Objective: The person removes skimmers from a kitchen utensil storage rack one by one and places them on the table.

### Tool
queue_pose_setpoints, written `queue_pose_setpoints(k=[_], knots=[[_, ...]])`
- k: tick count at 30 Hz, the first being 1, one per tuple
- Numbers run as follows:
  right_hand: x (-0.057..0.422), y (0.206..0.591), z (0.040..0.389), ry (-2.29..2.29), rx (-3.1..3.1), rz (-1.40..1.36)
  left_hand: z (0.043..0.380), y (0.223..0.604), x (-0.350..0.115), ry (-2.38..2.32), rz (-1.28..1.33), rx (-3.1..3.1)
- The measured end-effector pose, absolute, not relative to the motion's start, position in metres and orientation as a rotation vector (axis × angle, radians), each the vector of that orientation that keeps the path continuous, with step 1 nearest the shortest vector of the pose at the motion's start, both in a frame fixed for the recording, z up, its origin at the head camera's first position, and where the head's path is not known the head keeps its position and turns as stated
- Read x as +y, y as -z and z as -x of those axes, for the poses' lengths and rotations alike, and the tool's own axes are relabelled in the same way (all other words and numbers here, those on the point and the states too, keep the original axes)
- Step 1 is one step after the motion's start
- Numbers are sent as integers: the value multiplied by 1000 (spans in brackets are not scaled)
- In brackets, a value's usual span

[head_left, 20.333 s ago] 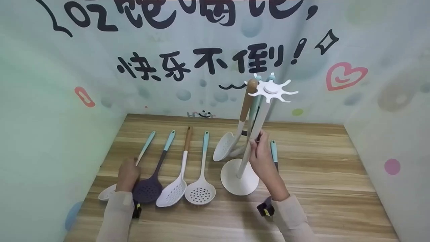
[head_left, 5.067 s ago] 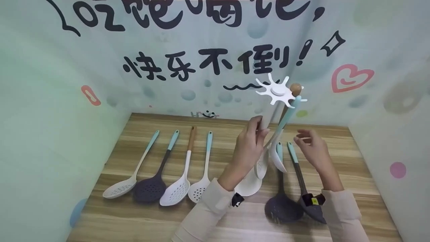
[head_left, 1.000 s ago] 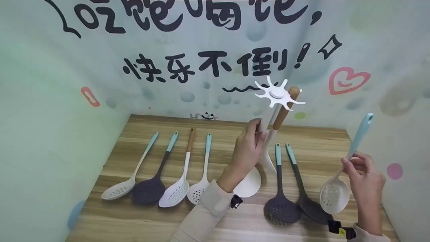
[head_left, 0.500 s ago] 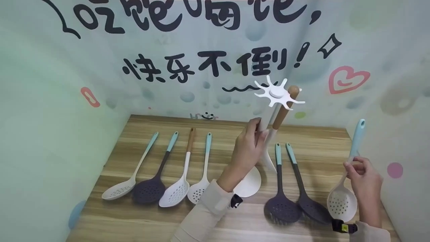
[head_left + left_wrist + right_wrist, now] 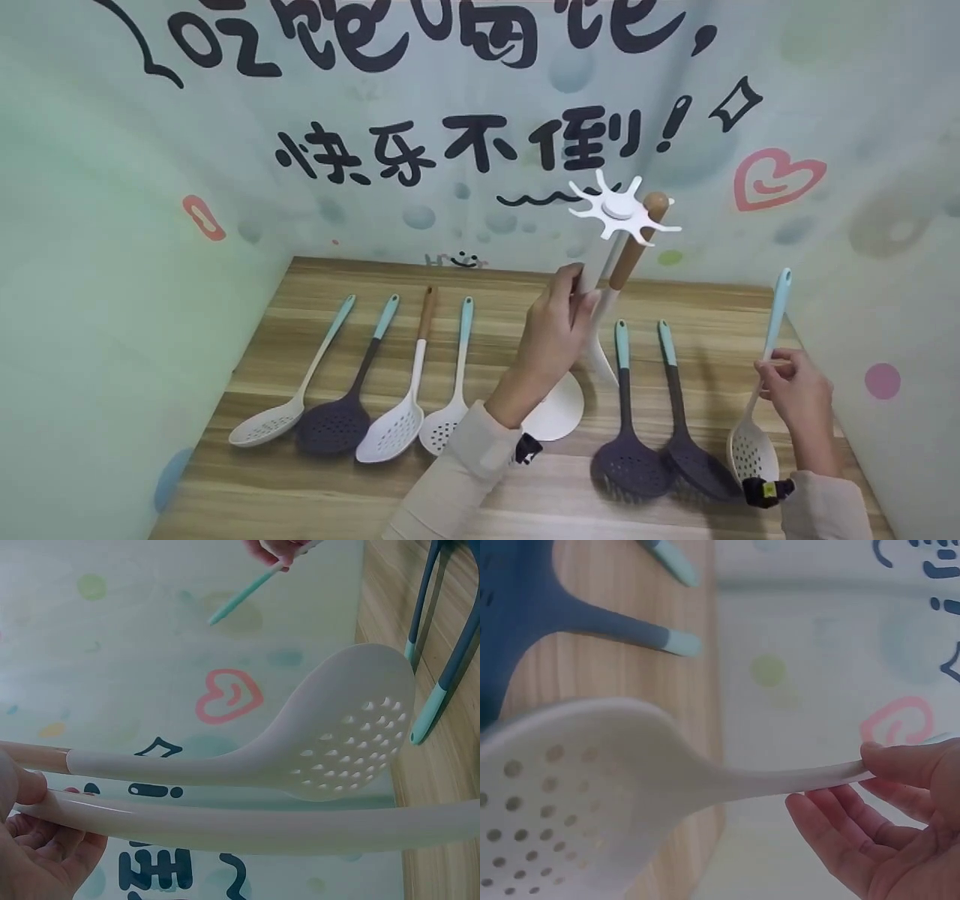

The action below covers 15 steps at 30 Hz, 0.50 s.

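Observation:
My left hand (image 5: 551, 341) grips the pole (image 5: 210, 825) of a white utensil stand, whose top is a hooked disc (image 5: 619, 206). From that disc hangs a white skimmer (image 5: 352, 727) with a wooden handle (image 5: 634, 251). At the right, my right hand (image 5: 799, 397) pinches the neck of a white skimmer (image 5: 752, 450) with a light blue handle, its perforated bowl low at the table's right side. In the right wrist view, thumb and fingertips hold that neck (image 5: 787, 780). Left of it lie two dark blue-handled utensils, a perforated one (image 5: 632, 461) and another (image 5: 697, 465).
Across the left half of the wooden table (image 5: 322, 502) lie a white slotted spoon (image 5: 266, 426), a dark skimmer (image 5: 332, 427), a wooden-handled white slotted turner (image 5: 391, 431) and a white skimmer (image 5: 441, 431). The stand's round base (image 5: 561, 409) is partly behind my left arm.
Since about five seconds ago, the blue-handled white skimmer has come off the stand into my right hand. Lately it has moved left and down, and the neighbouring dark utensil's handle has shifted right.

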State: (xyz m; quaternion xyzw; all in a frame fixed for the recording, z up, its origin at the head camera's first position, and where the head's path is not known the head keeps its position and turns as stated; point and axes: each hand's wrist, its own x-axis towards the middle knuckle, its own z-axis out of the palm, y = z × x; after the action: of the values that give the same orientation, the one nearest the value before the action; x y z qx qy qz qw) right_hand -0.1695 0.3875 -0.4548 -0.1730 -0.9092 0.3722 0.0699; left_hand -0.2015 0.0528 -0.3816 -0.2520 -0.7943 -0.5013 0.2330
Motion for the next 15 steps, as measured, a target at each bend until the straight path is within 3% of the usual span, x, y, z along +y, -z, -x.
queue_pose_setpoints(k=[15], knots=[[397, 473, 188, -1106, -2930, 399, 202, 381, 53, 1356, 694, -2176]])
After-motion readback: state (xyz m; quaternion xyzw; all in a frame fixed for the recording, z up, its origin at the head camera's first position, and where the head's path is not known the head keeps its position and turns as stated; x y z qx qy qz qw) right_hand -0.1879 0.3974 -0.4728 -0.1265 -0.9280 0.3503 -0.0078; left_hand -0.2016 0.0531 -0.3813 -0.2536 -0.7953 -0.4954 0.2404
